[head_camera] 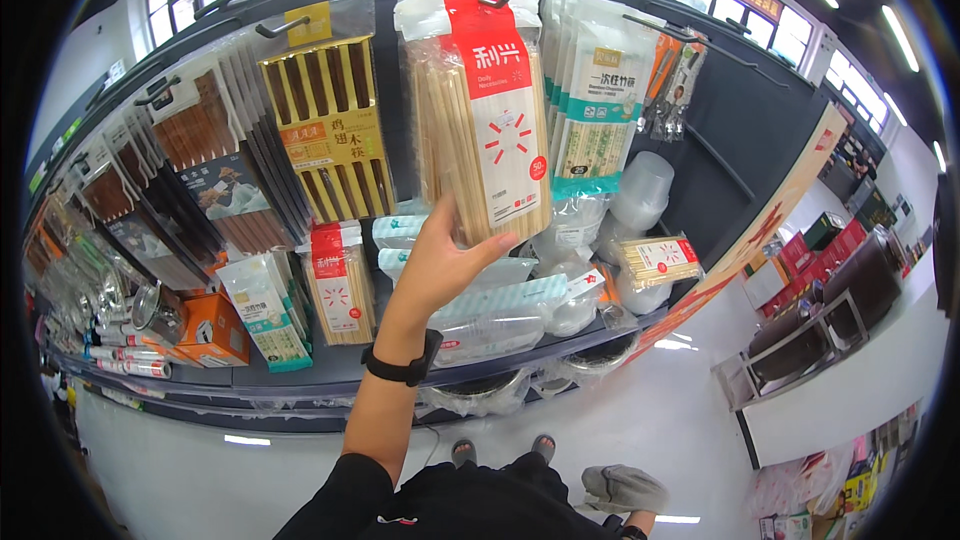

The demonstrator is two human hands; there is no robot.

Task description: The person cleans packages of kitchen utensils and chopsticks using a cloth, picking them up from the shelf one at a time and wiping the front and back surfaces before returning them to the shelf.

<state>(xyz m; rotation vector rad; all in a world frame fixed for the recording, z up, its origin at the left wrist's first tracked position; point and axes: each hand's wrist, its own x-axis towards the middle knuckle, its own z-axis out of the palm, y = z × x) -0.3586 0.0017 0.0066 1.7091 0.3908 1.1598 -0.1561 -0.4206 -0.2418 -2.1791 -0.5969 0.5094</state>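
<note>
A large clear pack of bamboo chopsticks with a red and white label [504,127] hangs from a hook at the centre of the display rack. My left hand [450,255] grips its lower end, thumb in front and fingers partly hidden behind. Left of it hangs a pack of dark and yellow striped chopsticks [330,127]; on its right are white and teal chopstick packs [596,97]. Low at the right, near my body, my right hand [640,517] is mostly hidden by blurred grey cloth or a glove [626,487]; its finger state is unclear.
Below, the shelf edge [300,390] curves across, under clear plastic containers [487,315], a smaller red-labelled chopstick pack [337,285] and an orange box [214,330]. Metal hooks [667,30] jut from the rack. A printed side panel [750,217] borders it on the right.
</note>
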